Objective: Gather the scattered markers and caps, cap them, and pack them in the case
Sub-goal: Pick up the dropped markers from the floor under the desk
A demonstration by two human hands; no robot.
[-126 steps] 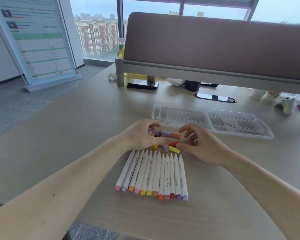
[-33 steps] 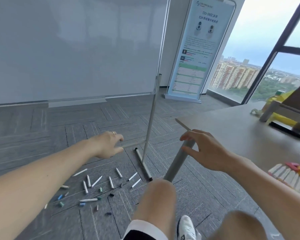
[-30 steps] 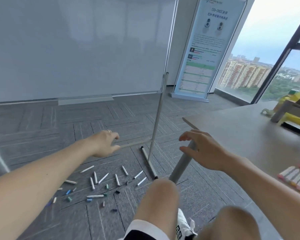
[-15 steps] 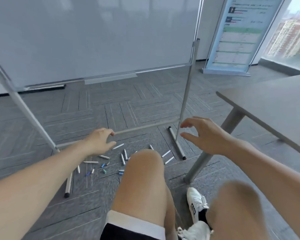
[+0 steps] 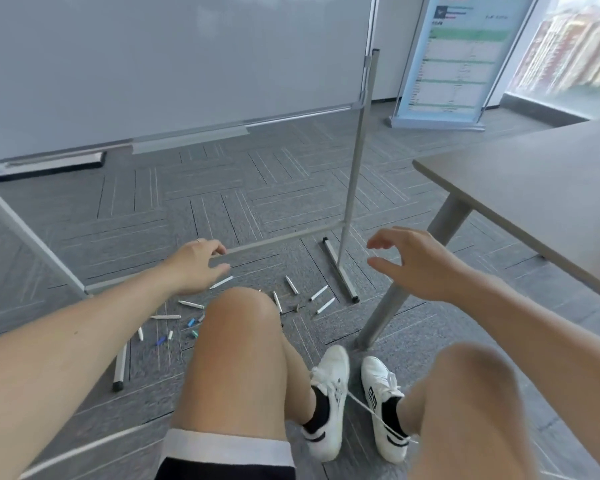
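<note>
Left hand (image 5: 196,268): extended forward and down above the floor (image 5: 222,209), fingers relaxed and nearly straight, holding nothing. A ring shows on one finger.

Right hand (image 5: 416,261): raised beside the worktop (image 5: 534,188), fingers spread and loosely curved, thumb apart from them, holding nothing.

Markers: white barrels lie scattered on the grey carpet floor between the legs of the whiteboard stand (image 5: 340,271). One marker (image 5: 221,282) lies just past the left fingertips. Four more (image 5: 291,285) (image 5: 318,293) (image 5: 325,305) (image 5: 277,301) lie near the right foot bar. Others (image 5: 190,304) (image 5: 165,317) (image 5: 140,333) lie to the left, partly hidden by the left forearm and the left knee (image 5: 239,313).

Caps: small blue (image 5: 190,322) and teal (image 5: 195,333) caps lie among the left-side markers, with another blue one (image 5: 161,340) near them.

The whiteboard (image 5: 153,64) stands behind the markers. White shoes (image 5: 326,403) rest on the floor beside the worktop leg (image 5: 385,313).
</note>
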